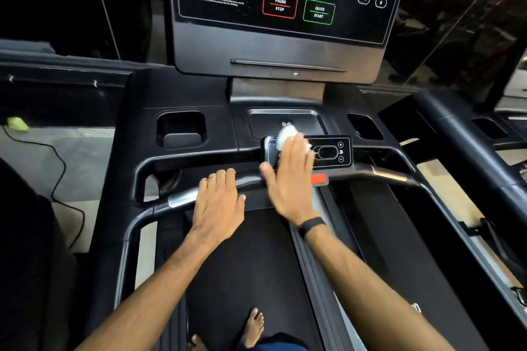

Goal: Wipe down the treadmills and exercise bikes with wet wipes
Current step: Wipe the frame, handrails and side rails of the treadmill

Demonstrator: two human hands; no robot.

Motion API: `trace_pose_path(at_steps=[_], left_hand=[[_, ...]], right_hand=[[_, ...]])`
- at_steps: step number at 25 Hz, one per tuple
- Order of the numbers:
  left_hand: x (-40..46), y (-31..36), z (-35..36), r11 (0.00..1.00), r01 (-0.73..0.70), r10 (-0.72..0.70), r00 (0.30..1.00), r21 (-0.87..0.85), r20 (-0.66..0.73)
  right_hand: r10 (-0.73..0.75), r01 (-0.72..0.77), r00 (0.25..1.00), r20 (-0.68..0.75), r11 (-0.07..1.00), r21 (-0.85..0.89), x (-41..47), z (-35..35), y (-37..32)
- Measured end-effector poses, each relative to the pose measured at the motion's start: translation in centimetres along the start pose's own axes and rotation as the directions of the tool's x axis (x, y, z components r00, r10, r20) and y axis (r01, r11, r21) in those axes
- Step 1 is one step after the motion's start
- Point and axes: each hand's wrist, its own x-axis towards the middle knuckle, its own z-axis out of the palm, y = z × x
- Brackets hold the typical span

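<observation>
One wipe [287,134] lies under the right grip [288,179], fingers spread flat. The left grip [218,202] rests spread on one handlebar [180,198].

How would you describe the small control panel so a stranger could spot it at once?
Below the treadmill's big console, past the central tray, the small control panel sits just above the handlebar, partly under the right hand and wet wipe. Unlike the hollow cup holders beside it, it is a flat glossy rectangle marked with a white oval, plus and minus.
</observation>
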Motion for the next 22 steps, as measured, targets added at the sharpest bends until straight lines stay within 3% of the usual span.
trace_pose_path(at_steps=[3, 4, 7, 8, 9, 12, 14, 16, 20, 22], left_hand=[[0.2, 0.2, -0.1, 1.000, -0.004, 0.005, 1.000, 0.021, -0.026], [0.3, 0.3, -0.1, 0.999, 0.001, 0.000, 1.000, 0.041, -0.027], [0.8, 1.0, -0.2, 0.992, 0.029, -0.033, 0.999, 0.124, 0.033], [1.4, 1.3, -0.4, 0.988, 0.038, -0.047, 0.997, 0.147, 0.064], [2.0, 1.4, -0.9, 0.986, 0.046, -0.063, 0.993, 0.159, 0.102], [3.8, 1.7, -1.7, 0.994, 0.064, -0.081, 0.977, 0.093, 0.195], [4.1, 1.7, -1.7, 0.994, 0.077, -0.092, 0.973, 0.078, 0.210], [4.0, 1.8, -1.6, 0.991, 0.085, -0.104, 0.973, 0.100, 0.205], [4.2, 2.1, -1.8, 0.991, 0.106, -0.122, 0.971, 0.087, 0.203], [4.1, 2.0, -1.8, 0.988, 0.130, -0.145, 0.967, 0.083, 0.210]], right_hand=[[-0.333, 0.341, 0.939, 0.088, 0.934, -0.103, -4.2, 0.3, 1.1], [-0.314, 0.324, 0.946, 0.083, 0.935, -0.145, -5.0, 0.1, 2.9], [0.027, -0.036, 0.998, -0.058, 0.988, -0.150, -1.7, -0.1, 3.8], [0.077, -0.083, 0.995, -0.063, 0.992, -0.097, 0.1, -0.3, 2.5], [0.048, -0.051, 0.998, -0.037, 0.997, -0.060, 1.2, -0.5, 1.0], [-0.236, 0.237, 0.971, 0.040, 0.971, -0.016, -1.1, 0.0, -0.6], [-0.297, 0.303, 0.948, 0.113, 0.952, -0.044, -5.9, 0.4, 0.7], [-0.278, 0.285, 0.956, 0.091, 0.955, -0.077, -7.3, 1.1, 1.7], [-0.140, 0.142, 0.990, 0.024, 0.987, -0.072, 0.8, -0.1, -1.0], [-0.158, 0.158, 0.987, -0.003, 0.987, -0.032, 0.6, -0.2, -1.0]])
